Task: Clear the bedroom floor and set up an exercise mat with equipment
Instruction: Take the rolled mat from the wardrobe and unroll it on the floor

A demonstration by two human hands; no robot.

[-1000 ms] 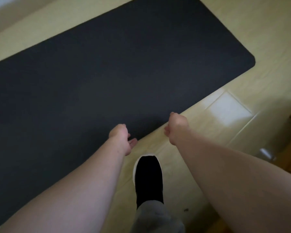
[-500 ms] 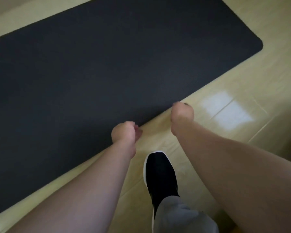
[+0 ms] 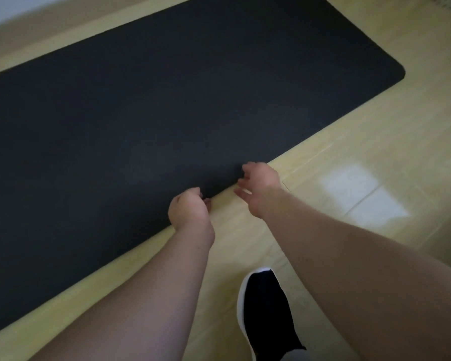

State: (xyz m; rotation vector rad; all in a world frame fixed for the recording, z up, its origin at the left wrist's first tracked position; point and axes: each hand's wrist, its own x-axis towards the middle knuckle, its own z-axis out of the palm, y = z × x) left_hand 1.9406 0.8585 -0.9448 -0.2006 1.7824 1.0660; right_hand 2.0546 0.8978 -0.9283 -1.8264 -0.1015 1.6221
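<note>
At the near long edge of the exercise mat (image 3: pixel 167 113), just past centre toward 1 o'clock, the right grip (image 3: pixel 259 190) has come undone. A second ago it was a closed fist at that edge, and now its fingers (image 3: pixel 241 195) are spread and loosely bent, holding nothing. The left grip (image 3: pixel 189 212) has changed little. It stays bunched at the mat's border just toward 7 o'clock of the right one, knuckles up and fingertips tucked under. Whether they pinch the mat's lip or only rest against it I cannot tell.

The view has also swung. The black shoe (image 3: pixel 266 308), which stood between the forearms, now sits at 5 o'clock beneath the right forearm, so the person has likely shifted along the mat.

The mat lies unrolled and flat on the pale wooden floor (image 3: pixel 375 152). It runs from 8 o'clock to a rounded corner at 2 o'clock, with no curl or ridge visible. I read this as the end of straightening the mat: the right grip is letting go and the left may follow. No equipment is in view, so that part of the task looks not yet begun.

Both forearms reach forward and down from 6 o'clock, nearly parallel. The right wrist is cocked so the palm faces the mat edge, hovering at or just above it.
</note>
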